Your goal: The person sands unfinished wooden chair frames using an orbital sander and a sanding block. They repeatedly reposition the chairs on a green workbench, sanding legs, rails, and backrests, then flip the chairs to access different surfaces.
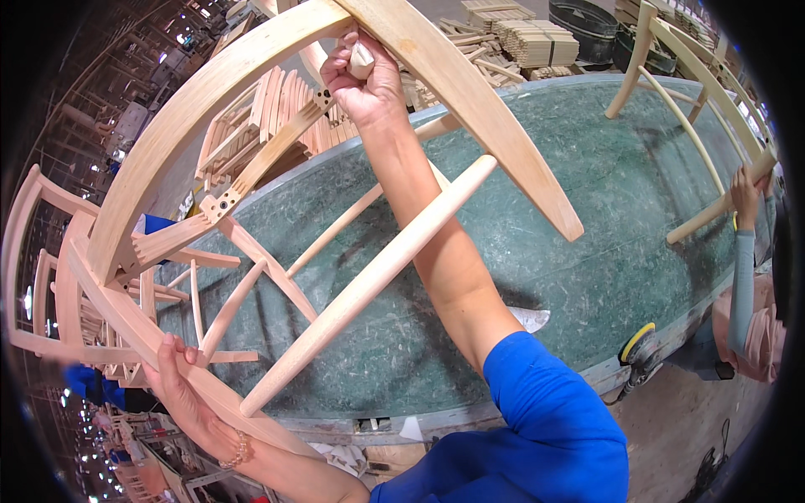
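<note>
Hands clasp pale, smooth chair frame (251, 168); left hand (180, 381) grasps curved rail; right hand (362, 77) pinches small block (362, 59).

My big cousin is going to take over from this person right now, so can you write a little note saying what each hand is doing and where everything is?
Left hand: grips the lower curved rail of the unfinished wooden chair frame, steadying it.
Right hand: raised, fingers closed on a small pale sanding block, pressed against the frame's upper curved rail.
The frame is held tilted above the green worktable. An orbital sander sits at the table's near edge.
A co-worker's hand holds another chair frame at the right.
Done: how much is already sanded cannot be told.
Left: probably the remaining rails and spindles.
</note>
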{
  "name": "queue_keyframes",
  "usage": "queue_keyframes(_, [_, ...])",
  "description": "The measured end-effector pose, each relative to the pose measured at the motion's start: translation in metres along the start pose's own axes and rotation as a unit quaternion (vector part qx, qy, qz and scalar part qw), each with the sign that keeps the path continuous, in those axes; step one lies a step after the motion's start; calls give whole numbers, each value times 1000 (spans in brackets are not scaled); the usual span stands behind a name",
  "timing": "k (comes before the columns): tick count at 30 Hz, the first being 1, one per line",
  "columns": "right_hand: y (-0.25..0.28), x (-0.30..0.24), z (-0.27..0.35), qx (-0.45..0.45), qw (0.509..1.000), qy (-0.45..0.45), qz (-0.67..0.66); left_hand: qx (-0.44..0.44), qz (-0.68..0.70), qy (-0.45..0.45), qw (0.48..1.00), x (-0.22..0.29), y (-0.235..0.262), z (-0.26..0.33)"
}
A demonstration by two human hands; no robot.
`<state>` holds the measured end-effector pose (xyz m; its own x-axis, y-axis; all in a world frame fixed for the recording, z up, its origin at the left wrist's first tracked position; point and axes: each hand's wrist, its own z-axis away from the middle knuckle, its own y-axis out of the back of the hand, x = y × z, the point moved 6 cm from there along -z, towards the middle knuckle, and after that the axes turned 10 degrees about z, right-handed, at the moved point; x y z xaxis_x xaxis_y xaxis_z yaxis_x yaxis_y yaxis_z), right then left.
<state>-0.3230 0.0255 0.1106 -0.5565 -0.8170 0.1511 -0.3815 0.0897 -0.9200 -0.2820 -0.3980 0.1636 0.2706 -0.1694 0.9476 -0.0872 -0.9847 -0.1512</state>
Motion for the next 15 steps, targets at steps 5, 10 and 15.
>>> queue_keyframes(5, [-4, 2, 0, 12, 1000, 9, 10, 15, -3, 6, 1000, 0, -1, 1])
queue_keyframes(10, [1, 0, -3, 7, 1000, -5, -3, 13, 2, -1, 1000, 1, -2, 2])
queue_keyframes(15, [3, -1, -5, 3, 1000, -10, -20, 11, 6, 5, 1000, 0, -3, 3])
